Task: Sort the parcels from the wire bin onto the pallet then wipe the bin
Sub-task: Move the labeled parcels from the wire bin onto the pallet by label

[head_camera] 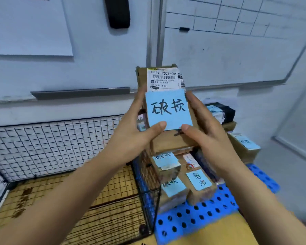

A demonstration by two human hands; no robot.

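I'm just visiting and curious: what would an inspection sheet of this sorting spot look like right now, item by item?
Surface: blue perforated pallet on the floor, to the right of the wire bin.
Job's things: a brown parcel with a blue handwritten note and a shipping label is held up; several parcels with blue notes are already on the pallet; the visible bin floor shows no parcels, only stains.
Clutter: nothing seen.
Grippers: left hand and right hand grip the parcel's sides, thumbs on the front.
Cables: nothing seen.
Surroundings: whiteboards on the wall behind.
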